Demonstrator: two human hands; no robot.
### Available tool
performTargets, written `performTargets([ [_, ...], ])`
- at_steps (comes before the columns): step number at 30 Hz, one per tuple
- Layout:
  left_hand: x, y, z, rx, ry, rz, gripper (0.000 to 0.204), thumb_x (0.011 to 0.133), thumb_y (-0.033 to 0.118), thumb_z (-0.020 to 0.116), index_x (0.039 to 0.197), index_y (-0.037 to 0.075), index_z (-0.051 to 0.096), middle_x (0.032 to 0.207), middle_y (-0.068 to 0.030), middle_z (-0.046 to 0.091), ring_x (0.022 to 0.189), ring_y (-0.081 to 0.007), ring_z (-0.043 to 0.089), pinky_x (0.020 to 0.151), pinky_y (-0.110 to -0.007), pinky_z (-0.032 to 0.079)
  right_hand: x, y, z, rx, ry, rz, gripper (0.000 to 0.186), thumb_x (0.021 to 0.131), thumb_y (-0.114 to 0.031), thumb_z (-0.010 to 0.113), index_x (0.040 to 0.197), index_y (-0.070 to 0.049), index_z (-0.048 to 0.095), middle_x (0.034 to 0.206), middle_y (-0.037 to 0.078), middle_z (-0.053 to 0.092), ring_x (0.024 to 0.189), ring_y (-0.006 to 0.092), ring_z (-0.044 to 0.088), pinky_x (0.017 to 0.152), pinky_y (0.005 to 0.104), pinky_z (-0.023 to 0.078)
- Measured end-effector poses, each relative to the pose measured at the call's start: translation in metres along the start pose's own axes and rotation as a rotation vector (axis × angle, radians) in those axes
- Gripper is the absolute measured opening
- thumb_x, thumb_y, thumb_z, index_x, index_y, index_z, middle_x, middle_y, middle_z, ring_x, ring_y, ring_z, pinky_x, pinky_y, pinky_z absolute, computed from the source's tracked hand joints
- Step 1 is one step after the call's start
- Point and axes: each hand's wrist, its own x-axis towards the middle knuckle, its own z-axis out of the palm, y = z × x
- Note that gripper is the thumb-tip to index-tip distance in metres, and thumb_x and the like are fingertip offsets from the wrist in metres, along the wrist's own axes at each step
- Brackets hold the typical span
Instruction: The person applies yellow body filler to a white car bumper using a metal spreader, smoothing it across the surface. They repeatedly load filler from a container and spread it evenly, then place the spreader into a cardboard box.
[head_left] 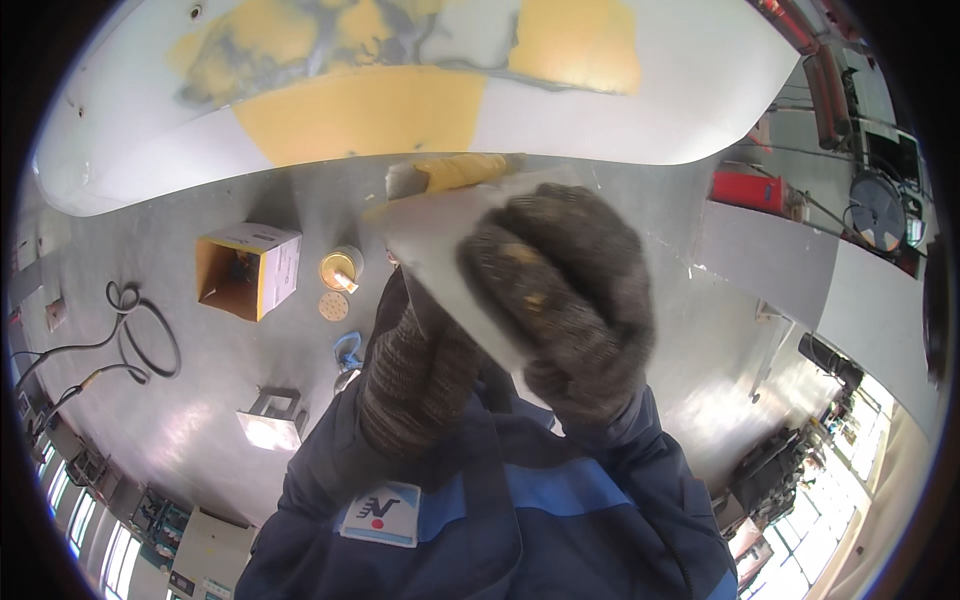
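Observation:
Both of my hands wear dark knitted gloves and meet in front of my chest. My right hand (565,300) is closed on a thin, flat light-grey sheet (430,240), its glove slightly blurred and marked with yellow smears. A yellowish edge shows at the sheet's upper left corner. Lower and to the left, my left hand (415,375) is closed around a darker grey flat piece (428,308) that lies against the sheet; whether the two are joined I cannot tell. Ahead is a large white panel (580,130) with yellow filler patches (360,115) and grey sanded areas.
Under the panel's near edge sits a grey bar wrapped in yellow (460,172). On the floor to the left are an open cardboard box (285,270), a round tin (338,262), a perforated disc (333,307), a lit work lamp (270,430) and a coiled hose (150,370). A red case (745,192) stands right.

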Motion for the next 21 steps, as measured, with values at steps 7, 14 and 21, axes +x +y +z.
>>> performTargets([
  [7,-0.003,-0.012,-0.015,0.516,0.124,0.172,0.041,0.104,0.008,0.056,0.144,0.002,0.05,0.138,-0.0166,0.06,0.124,-0.0267,0.062,0.102,-0.039,0.052,0.0,-0.009,0.015,0.18,-0.098,0.092,0.036,0.079,-0.005,0.075,0.115,-0.005,0.076,0.125,0.018,0.068,0.116,0.0375,0.066,0.1,0.0527,0.052],
  [14,-0.007,-0.008,-0.078,1.947,0.135,0.925,0.031,0.101,0.001,0.058,0.132,-0.004,0.061,0.133,-0.0241,0.06,0.115,-0.0418,0.064,0.096,-0.046,0.057,0.041,0.056,0.001,0.049,0.131,0.248,0.028,0.099,0.005,0.056,0.123,-0.002,0.07,0.133,0.013,0.063,0.12,0.0245,0.065,0.107,0.0335,0.057],
  [21,-0.025,-0.021,-0.098,2.149,0.04,0.768,0.027,0.102,0.006,0.06,0.124,-0.008,0.065,0.13,-0.0197,0.062,0.121,-0.0386,0.064,0.1,-0.049,0.058,0.084,0.109,0.006,-0.659,0.069,-0.128,0.035,0.082,-0.008,0.075,0.115,-0.018,0.078,0.117,0.009,0.071,0.103,0.0304,0.069,0.087,0.0424,0.057],
])
